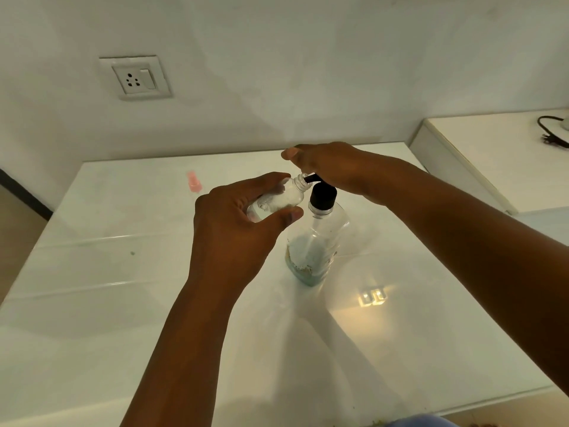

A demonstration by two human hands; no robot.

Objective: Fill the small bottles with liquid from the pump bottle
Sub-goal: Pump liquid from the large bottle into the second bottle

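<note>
A clear pump bottle (317, 241) with a black pump head (321, 195) stands in the middle of the white table (123, 272); a little liquid and residue sit at its bottom. My left hand (237, 223) grips a small clear bottle (283, 198), tilted with its open neck against the black spout. My right hand (326, 164) rests on top of the pump head, palm down, and covers most of it. How its fingers lie underneath is hidden.
A small pink bottle or cap (193, 181) lies on the table at the back left. A wall socket (135, 77) is on the wall behind. A second white surface (498, 161) with a black cable (551, 131) stands at the right.
</note>
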